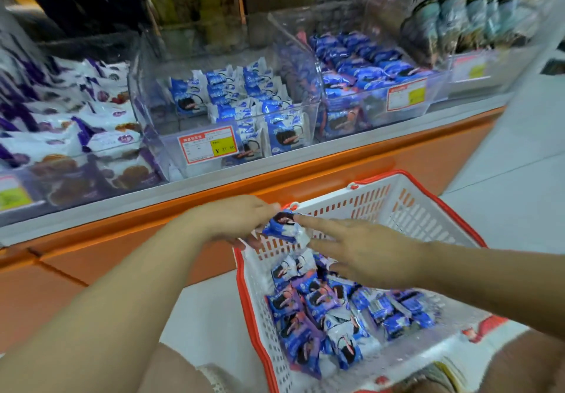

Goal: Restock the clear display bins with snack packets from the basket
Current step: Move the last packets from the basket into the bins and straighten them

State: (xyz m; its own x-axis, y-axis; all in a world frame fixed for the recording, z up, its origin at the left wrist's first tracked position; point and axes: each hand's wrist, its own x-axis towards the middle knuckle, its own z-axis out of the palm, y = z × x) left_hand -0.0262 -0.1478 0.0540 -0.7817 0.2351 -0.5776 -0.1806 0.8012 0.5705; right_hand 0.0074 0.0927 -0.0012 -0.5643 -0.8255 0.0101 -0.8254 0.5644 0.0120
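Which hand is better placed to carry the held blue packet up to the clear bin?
Probably the left hand: it grips the blue packet just below the clear bin. The right hand only touches it with straight fingers.

I've got the basket [428, 218] before me, packets [308, 307] in it, display bins [171, 155] on the counter [214, 185] behind, jars [452, 22] far right.

We're looking at the shop fittings now!
At lower left we have the orange cabinet front [91, 258], with a grey ledge [153, 200] running along its top edge, and pale floor tiles [504, 178] fill the right side. At upper right we catch a blurred row of dark jars [452, 16] with teal labels. In mid-frame there's a red-bordered price label [208, 145] with a yellow patch, and a second label [406, 93] to its upper right.
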